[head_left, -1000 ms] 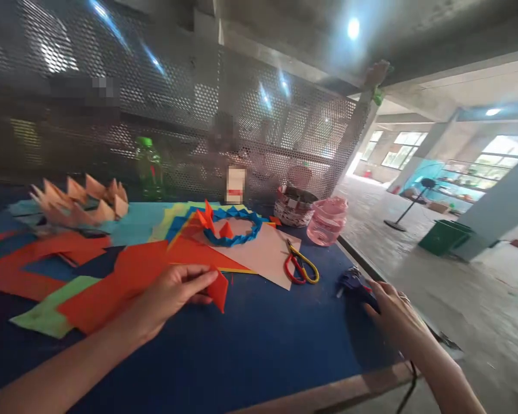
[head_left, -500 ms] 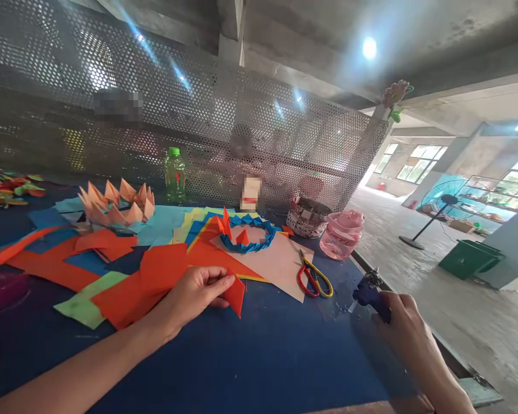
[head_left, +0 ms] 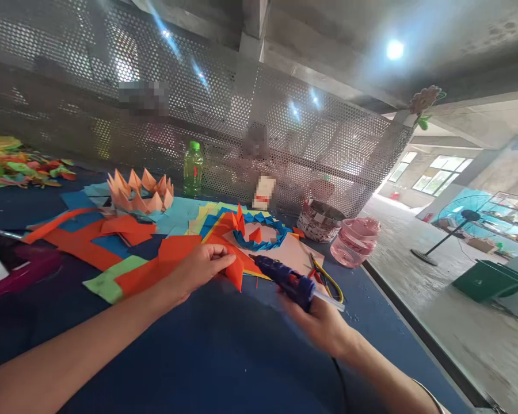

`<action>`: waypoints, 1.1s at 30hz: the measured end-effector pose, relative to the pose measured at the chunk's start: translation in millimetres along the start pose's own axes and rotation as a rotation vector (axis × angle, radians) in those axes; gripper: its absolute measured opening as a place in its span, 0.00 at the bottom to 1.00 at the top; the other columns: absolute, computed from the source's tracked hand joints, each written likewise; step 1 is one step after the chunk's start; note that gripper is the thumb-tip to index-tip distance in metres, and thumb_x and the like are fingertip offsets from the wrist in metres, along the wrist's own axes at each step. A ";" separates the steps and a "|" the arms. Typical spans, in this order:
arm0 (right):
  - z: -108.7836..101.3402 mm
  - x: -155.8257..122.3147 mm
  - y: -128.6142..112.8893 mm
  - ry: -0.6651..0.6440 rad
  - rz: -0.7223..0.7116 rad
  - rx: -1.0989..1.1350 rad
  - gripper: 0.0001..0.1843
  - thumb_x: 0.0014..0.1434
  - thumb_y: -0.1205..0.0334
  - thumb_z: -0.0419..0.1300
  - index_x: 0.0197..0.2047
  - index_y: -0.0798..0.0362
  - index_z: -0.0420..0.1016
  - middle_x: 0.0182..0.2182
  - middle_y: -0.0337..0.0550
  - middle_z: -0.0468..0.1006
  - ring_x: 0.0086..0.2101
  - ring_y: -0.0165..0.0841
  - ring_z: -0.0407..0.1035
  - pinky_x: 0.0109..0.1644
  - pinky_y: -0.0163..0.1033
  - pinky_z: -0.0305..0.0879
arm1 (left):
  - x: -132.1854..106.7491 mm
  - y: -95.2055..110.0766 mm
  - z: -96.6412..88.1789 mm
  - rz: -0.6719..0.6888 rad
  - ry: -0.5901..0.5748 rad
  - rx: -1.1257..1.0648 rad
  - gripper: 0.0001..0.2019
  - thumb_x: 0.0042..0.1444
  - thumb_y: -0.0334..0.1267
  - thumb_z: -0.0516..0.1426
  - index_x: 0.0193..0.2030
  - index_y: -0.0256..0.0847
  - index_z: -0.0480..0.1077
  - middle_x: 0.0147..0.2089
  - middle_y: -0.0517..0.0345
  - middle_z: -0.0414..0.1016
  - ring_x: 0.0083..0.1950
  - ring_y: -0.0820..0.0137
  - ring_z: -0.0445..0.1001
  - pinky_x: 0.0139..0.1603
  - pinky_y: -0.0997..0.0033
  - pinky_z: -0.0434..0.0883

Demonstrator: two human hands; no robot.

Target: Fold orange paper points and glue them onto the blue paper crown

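Observation:
My left hand (head_left: 196,270) pinches a folded orange paper piece (head_left: 235,273) just above the blue table (head_left: 224,356). My right hand (head_left: 322,325) grips a blue glue gun (head_left: 285,279), its nozzle pointing left toward the orange piece, a short gap away. Behind them lies a ring of folded blue paper units (head_left: 263,236) with orange points stuck in it, resting on a pink sheet (head_left: 291,256). Scissors with yellow and red handles (head_left: 326,276) lie partly hidden behind the glue gun.
Orange, blue and green paper scraps (head_left: 107,253) cover the left of the table, with a peach paper crown (head_left: 140,192) behind. A green bottle (head_left: 193,169), a woven basket (head_left: 319,221) and a pink jar (head_left: 356,241) stand by the perforated metal screen (head_left: 285,132). The table's right edge drops to the floor.
My right hand has lifted the glue gun from the table's right edge and carried it left, up to the orange piece. The left hand keeps its pinch on the paper.

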State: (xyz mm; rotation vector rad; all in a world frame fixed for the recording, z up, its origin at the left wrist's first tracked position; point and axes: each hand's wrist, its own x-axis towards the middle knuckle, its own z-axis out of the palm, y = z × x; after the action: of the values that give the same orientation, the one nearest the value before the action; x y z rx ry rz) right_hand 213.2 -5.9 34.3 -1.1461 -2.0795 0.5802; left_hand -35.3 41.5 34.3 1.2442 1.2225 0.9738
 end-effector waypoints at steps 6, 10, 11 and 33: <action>23.5 4.2 6.1 -0.092 0.003 0.012 0.04 0.59 0.64 0.55 0.34 0.54 0.69 0.26 0.37 0.70 0.27 0.29 0.61 0.31 0.34 0.62 | 4.3 1.9 -6.2 -0.043 0.068 -0.042 0.15 0.40 0.49 0.65 0.27 0.40 0.71 0.27 0.62 0.79 0.30 0.71 0.78 0.38 0.72 0.75; 24.6 -1.9 4.2 -0.121 0.041 -0.005 0.04 0.58 0.65 0.55 0.30 0.53 0.66 0.23 0.35 0.65 0.25 0.28 0.56 0.29 0.34 0.57 | 3.3 4.2 -1.8 -0.047 0.119 -0.033 0.14 0.40 0.47 0.65 0.24 0.41 0.69 0.22 0.67 0.74 0.26 0.74 0.75 0.31 0.77 0.72; 24.4 -2.6 2.9 -0.126 0.042 -0.005 0.05 0.58 0.64 0.54 0.30 0.53 0.65 0.23 0.34 0.64 0.24 0.28 0.55 0.28 0.34 0.56 | 2.8 5.3 -0.7 -0.050 0.125 -0.029 0.13 0.39 0.47 0.65 0.24 0.41 0.69 0.21 0.67 0.73 0.26 0.74 0.75 0.31 0.77 0.72; 24.0 -5.7 2.3 -0.139 0.043 0.013 0.12 0.60 0.60 0.55 0.27 0.50 0.56 0.22 0.32 0.59 0.24 0.27 0.52 0.28 0.34 0.53 | 4.0 0.3 0.3 0.005 0.100 -0.016 0.15 0.37 0.49 0.66 0.24 0.40 0.71 0.25 0.62 0.76 0.30 0.72 0.75 0.32 0.75 0.73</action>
State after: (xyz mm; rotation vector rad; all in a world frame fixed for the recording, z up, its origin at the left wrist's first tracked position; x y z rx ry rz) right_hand 198.9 -11.0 14.8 -1.1756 -2.1685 0.7107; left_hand -34.4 45.4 34.1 1.1984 1.2870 1.0590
